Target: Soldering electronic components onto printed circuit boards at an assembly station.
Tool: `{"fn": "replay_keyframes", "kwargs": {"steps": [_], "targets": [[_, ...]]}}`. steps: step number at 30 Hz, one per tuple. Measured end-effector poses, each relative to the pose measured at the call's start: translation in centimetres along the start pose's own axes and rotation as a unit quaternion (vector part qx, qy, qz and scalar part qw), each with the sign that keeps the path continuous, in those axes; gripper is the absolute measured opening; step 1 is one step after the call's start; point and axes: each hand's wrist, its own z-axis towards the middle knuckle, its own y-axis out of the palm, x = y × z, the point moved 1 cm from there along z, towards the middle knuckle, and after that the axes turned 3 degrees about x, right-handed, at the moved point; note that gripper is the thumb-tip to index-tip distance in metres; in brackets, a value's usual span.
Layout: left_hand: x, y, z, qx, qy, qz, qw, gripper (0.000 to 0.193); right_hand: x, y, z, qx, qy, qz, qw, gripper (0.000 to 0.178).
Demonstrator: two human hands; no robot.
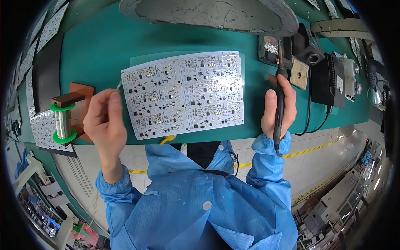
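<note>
A white panel of circuit boards (183, 98) with several repeated sections lies on the green mat in front of me. Beside its left edge, my left hand (107, 118) is closed in a pinch. A thin, pale strand of what looks like solder wire (120, 85) shows just past its fingertips. To the left of that hand stands a spool of solder wire (63, 124) with green flanges on a brown holder (81, 98). My right hand (280, 106) is wrapped round a soldering iron (279, 110), right of the panel. The iron's tip points away from me, beside a dark tray (266, 49) holding silvery bits.
A large grey metal hood (208, 18) hangs over the far side of the bench. At right are a yellowish pad (299, 74), an iron stand (310, 54) and a black soldering station (328, 79) with cables. More board panels (43, 129) lie left.
</note>
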Motion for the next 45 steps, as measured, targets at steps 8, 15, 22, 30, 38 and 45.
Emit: {"fn": "replay_keyframes", "kwargs": {"steps": [8,15,22,30,38,45], "targets": [[-3.6,-0.5,-1.7,0.074,-0.049,-0.077,0.993,0.023,0.2,0.1,-0.1,0.031,0.004,0.022,0.999,0.035],[-4.1,-0.4,-2.1,0.07,-0.037,-0.065,0.995,0.031,0.3,0.3,-0.4,0.062,0.025,0.043,0.997,0.033],[-4.2,-0.5,-2.1,0.059,-0.012,-0.058,0.996,0.029,0.3,0.3,-0.5,0.068,0.031,0.045,0.996,0.033],[-4.4,-0.3,-2.1,0.053,0.004,-0.046,0.998,0.023,0.3,0.4,-0.4,0.079,0.044,0.074,0.993,0.033],[-4.2,-0.1,-2.0,0.052,0.021,-0.057,0.997,0.018,0.2,0.4,-0.4,0.078,0.059,0.062,0.993,0.034],[-3.9,-0.1,-1.8,0.026,0.052,-0.064,0.996,0.012,0.1,0.4,-0.3,0.079,0.043,0.054,0.994,0.035]]}}
